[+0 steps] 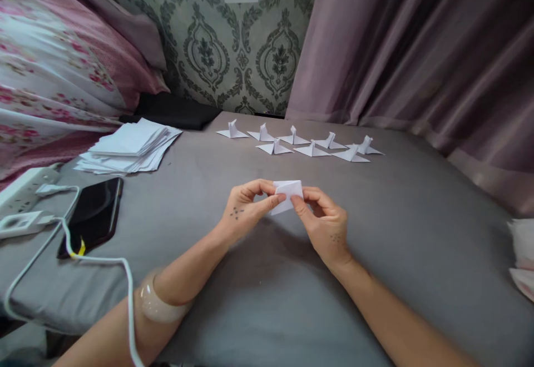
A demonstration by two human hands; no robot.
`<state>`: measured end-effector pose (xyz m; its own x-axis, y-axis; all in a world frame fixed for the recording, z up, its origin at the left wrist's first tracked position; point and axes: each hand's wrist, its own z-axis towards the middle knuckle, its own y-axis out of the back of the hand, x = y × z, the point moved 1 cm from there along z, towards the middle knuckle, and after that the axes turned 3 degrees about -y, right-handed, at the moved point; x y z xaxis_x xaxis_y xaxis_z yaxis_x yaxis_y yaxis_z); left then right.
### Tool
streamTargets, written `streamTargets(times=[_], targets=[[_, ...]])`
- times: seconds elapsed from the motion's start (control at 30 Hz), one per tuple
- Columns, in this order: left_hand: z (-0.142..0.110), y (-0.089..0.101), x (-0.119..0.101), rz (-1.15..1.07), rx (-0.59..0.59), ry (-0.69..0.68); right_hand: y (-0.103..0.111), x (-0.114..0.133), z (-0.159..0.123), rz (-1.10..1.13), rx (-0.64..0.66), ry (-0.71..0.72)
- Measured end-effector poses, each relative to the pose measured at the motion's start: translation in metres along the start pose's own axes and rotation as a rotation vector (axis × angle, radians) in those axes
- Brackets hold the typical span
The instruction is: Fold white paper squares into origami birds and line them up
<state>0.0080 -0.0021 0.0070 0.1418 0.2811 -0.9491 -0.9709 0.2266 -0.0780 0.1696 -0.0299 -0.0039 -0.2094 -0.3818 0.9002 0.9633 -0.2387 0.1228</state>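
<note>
The paper (289,188), white, smooth and folded into a small, flat, four-sided shape, was held up above the grey cloth (267,306). The left hand (246,204) had its fingers clamped on the paper's left side; the right hand (326,223) pinched its right side, thumb in front, fingers curled behind. Both hands angled toward each other. Beyond stood eight crisp, pointed figures (312,149); leftward, a loose stack (125,142) of white sheets lay near a glossy phone (94,211).
</note>
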Motion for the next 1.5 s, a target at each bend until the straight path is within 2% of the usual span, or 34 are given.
streamTargets(times=[0.13,0.23,0.3,0.37,0.43,0.57,0.67,0.9,1.03,1.13,1.17,1.23,1.3,1.37,1.43,1.5], targets=[[-0.001,-0.003,0.0,-0.023,-0.06,0.042,-0.003,-0.001,0.0,0.028,-0.058,-0.055],[0.0,-0.001,0.0,-0.038,-0.003,0.036,-0.005,-0.004,-0.001,0.095,-0.111,-0.073],[0.001,0.001,-0.002,0.032,0.057,0.04,-0.006,-0.004,-0.001,0.119,-0.101,-0.045],[0.002,0.003,-0.003,0.108,0.094,0.07,-0.006,-0.002,-0.002,0.113,-0.076,-0.015],[0.001,0.003,-0.003,0.104,0.082,0.118,-0.005,0.0,-0.001,0.126,-0.05,-0.023],[0.001,0.0,0.0,-0.102,0.012,0.197,-0.004,-0.001,0.0,0.144,0.044,-0.157],[0.001,-0.001,0.001,-0.172,0.011,0.24,-0.003,-0.004,0.003,0.159,0.108,-0.225],[0.002,0.001,-0.008,-0.008,0.052,0.268,0.003,0.002,0.009,0.061,0.337,-0.306],[0.002,0.001,-0.002,-0.059,-0.076,0.284,0.003,-0.001,0.009,0.162,0.373,-0.463],[0.004,0.003,0.005,-0.151,-0.154,0.361,0.004,-0.004,0.009,0.205,0.412,-0.539],[0.004,0.004,0.006,-0.158,-0.143,0.386,0.005,-0.005,0.01,0.184,0.425,-0.543],[0.005,0.007,0.006,-0.138,-0.048,0.419,0.008,-0.004,0.013,0.109,0.439,-0.533],[0.005,0.007,0.003,-0.087,0.105,0.463,0.013,-0.002,0.017,0.009,0.422,-0.53],[0.003,0.006,0.001,-0.041,0.214,0.529,0.017,-0.001,0.021,0.003,0.371,-0.537],[0.001,0.004,0.001,-0.042,0.194,0.574,0.02,-0.003,0.024,0.151,0.287,-0.553],[0.001,0.001,0.003,-0.117,0.079,0.587,0.02,-0.005,0.025,0.329,0.209,-0.563]])
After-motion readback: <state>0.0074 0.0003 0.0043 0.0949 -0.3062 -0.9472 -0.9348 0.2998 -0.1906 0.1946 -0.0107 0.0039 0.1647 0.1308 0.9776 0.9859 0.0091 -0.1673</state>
